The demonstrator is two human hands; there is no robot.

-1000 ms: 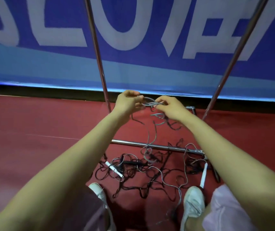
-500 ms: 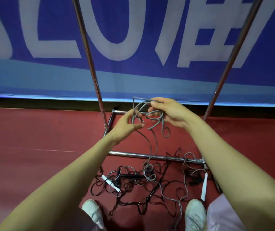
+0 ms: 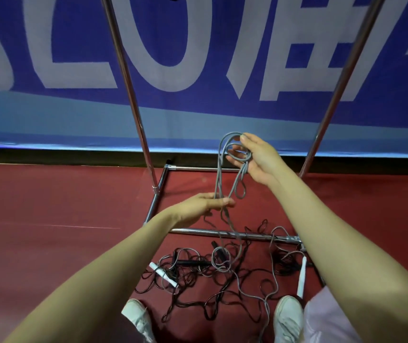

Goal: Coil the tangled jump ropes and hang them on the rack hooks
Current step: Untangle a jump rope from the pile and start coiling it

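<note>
Red sports flooring (image 3: 49, 206) ran back to a blue banner (image 3: 198, 45) across the top of the frame, with the rack (image 3: 128, 90) standing before it. Just right of centre, the right hand (image 3: 257, 157) held a few loose turns of the grey rope (image 3: 218, 169) over its curled fingers. Lower, at mid-frame, the left hand (image 3: 198, 206) pinched the strands hanging from them. By my reading the coiling had barely begun. Most of that rope trailed down over the base bar (image 3: 222, 232) into the tangle (image 3: 198, 276) at lower centre. Black ropes and white handles (image 3: 163, 274) lay knotted there, unsorted. No hooks were in view and no rope hung on the rack, so nearly everything remained.
</note>
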